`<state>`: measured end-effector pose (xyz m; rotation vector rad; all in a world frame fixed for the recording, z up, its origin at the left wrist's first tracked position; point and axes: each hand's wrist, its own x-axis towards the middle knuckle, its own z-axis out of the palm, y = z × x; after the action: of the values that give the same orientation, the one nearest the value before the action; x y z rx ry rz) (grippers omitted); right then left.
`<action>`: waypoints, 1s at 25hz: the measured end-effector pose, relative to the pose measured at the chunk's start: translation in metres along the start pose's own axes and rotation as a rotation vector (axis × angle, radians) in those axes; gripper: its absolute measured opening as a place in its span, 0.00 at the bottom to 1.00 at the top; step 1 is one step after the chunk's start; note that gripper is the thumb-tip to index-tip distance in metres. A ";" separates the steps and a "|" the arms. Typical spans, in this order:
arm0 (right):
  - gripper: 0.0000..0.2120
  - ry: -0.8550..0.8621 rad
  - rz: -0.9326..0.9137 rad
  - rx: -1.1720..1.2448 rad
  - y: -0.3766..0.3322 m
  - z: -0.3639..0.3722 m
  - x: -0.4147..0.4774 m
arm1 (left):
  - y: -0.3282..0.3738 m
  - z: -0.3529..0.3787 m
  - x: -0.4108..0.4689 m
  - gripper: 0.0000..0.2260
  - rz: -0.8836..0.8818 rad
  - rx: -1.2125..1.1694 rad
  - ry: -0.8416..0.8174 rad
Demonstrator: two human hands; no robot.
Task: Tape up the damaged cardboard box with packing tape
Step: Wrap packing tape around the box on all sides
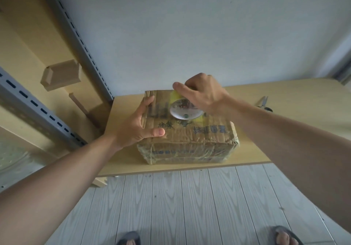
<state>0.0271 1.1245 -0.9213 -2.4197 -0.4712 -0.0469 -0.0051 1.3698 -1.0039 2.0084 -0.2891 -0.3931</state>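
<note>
The worn brown cardboard box [190,136] sits on the pale wooden table [284,102]. The left hand [136,125], fingers straight, pins its left top edge. The right hand [203,94] grasps the yellowish packing-tape roll [185,110] over the far top. If that brace slips, the strip could wrinkle or run crooked.

Forearms: left forearm [57,170] at 8 o'clock, right forearm [288,138] at 3 o'clock, both bare.
Hands: left hand [136,125] and right hand [205,94], bare.
Footwear: dark open-toed sandals; left sandal [129,238] at 6 o'clock, right sandal [284,235] at 5 o'clock, toes exposed.
</note>
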 end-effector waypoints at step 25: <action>0.25 0.186 0.095 -0.464 0.114 -0.057 -0.077 | -0.006 0.003 0.009 0.54 0.023 0.027 0.023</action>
<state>-0.0006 0.9829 -0.9578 -2.8507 -0.2808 -0.3742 0.0021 1.3664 -1.0119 2.0335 -0.3037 -0.3530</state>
